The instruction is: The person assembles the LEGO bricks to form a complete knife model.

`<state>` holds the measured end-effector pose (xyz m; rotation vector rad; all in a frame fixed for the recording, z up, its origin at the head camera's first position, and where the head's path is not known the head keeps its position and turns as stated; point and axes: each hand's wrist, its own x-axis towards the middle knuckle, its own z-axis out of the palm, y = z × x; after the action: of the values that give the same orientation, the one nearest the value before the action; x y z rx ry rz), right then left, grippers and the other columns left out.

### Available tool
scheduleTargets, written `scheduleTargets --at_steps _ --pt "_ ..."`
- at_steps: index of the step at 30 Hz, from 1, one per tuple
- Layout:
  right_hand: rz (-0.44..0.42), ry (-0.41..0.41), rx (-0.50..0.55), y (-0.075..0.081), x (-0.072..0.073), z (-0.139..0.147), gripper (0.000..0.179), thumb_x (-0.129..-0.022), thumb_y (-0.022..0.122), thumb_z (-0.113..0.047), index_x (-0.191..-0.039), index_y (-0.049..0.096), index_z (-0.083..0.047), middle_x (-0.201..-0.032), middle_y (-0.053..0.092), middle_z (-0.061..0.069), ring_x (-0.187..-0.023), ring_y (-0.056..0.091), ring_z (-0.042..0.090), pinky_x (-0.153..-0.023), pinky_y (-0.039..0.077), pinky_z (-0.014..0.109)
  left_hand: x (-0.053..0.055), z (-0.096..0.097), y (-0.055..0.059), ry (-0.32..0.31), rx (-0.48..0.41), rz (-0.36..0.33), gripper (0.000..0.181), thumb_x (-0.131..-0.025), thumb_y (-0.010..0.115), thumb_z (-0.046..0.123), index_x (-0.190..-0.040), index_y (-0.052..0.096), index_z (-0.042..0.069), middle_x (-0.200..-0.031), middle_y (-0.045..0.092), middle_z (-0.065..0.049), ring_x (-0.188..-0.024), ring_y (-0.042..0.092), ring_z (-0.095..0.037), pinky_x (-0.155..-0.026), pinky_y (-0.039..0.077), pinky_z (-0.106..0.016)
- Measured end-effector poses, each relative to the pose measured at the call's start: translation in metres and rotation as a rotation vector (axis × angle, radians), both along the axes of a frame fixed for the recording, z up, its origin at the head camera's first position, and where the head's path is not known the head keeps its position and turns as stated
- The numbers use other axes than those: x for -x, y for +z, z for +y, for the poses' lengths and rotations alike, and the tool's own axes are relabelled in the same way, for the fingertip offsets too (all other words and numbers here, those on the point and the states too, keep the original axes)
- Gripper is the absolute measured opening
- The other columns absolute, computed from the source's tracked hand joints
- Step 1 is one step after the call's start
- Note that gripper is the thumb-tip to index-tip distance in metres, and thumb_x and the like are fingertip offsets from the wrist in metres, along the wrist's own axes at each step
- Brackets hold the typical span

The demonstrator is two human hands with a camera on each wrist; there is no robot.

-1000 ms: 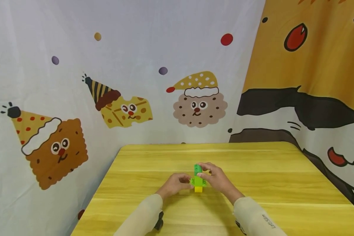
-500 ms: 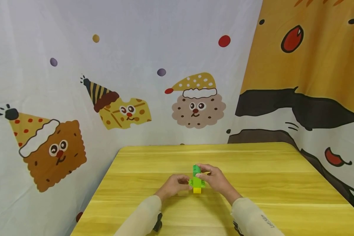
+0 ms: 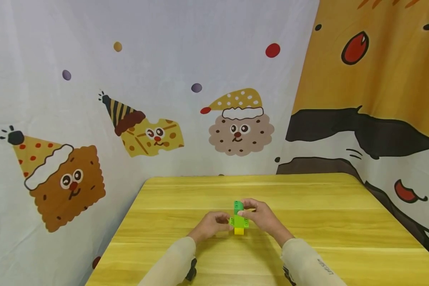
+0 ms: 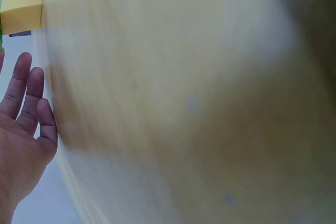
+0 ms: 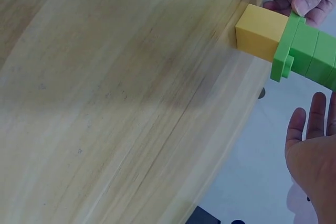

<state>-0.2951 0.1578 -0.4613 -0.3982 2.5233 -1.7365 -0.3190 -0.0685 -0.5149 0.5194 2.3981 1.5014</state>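
Note:
A small upright tower of building bricks stands on the table between both hands. Its base is a yellow brick; above it a light green crosspiece sticks out on both sides, with green bricks stacked on top. At the tower's left, my left hand has thumb and index finger at the crosspiece's end, pinching it. My right hand grips the topmost darker green brick between thumb in front and fingers behind. In the left wrist view, the other left fingers extend loosely; the tower is mostly cut off there.
The wood-grain table reaches back to a white hanging cloth printed with cartoon biscuits and cheese. An orange printed cloth area is at the right. Light sleeves cover both forearms, with dark straps at the wrists.
The whole head view shifts slightly. Both hands keep their places at the tower, and the bricks show no clear movement.

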Motion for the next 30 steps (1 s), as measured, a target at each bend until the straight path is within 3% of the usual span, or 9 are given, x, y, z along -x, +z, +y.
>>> scheduleTargets --at_steps 12,30 --pt "-0.011 -0.022 -0.009 0.0007 -0.0036 0.0002 0.039 -0.093 0.072 -0.029 -0.125 0.066 -0.008 -0.113 0.065 0.004 -0.102 0.059 0.022 -0.087 0.051 0.046 -0.0018 -0.0002 0.0012 -0.008 -0.004 0.001 0.030 -0.088 0.077 0.031 -0.115 0.070 0.018 -0.103 0.065 0.003 -0.096 0.059 -0.017 -0.077 0.050 -0.037" --pt "-0.023 -0.058 0.058 -0.0034 -0.0067 -0.0022 0.033 -0.093 0.072 -0.026 -0.124 0.068 -0.015 -0.108 0.066 0.002 -0.107 0.058 0.025 -0.087 0.051 0.048 -0.0018 0.0018 0.0018 0.001 -0.018 -0.007 0.027 -0.089 0.077 0.030 -0.112 0.070 0.018 -0.105 0.066 0.002 -0.098 0.059 -0.017 -0.082 0.050 -0.039"
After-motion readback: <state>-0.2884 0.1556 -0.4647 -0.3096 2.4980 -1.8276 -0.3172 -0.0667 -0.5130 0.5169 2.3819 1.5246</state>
